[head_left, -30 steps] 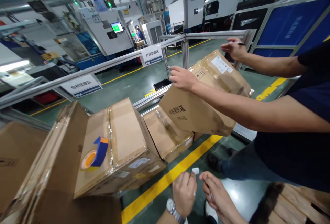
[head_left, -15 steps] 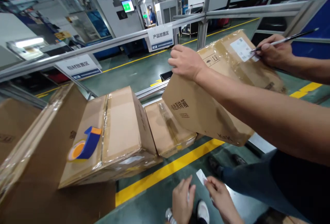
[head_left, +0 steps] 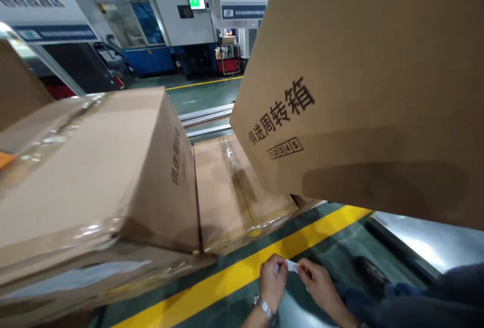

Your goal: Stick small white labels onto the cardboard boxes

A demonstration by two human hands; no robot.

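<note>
A small white label (head_left: 292, 266) stretches between my two hands, low in the view above the floor. My left hand (head_left: 271, 280), with a metal watch (head_left: 263, 306) at its wrist, pinches the label's left end between thumb and fingers. At the other end, my right hand (head_left: 318, 282) grips the label between thumb and forefinger. What is printed on it is too small to read.
A large cardboard box (head_left: 363, 91) looms tilted at the right. Taped cartons (head_left: 94, 151) and a lower carton (head_left: 223, 192) stand left and centre. A yellow floor line (head_left: 223, 287) runs beneath. Beside me are a co-worker's legs (head_left: 423, 298).
The view has moved closer to the boxes. The tilted box now looms larger, and the co-worker's hands and pen are out of view. My left hand has closed on the label's free end.
</note>
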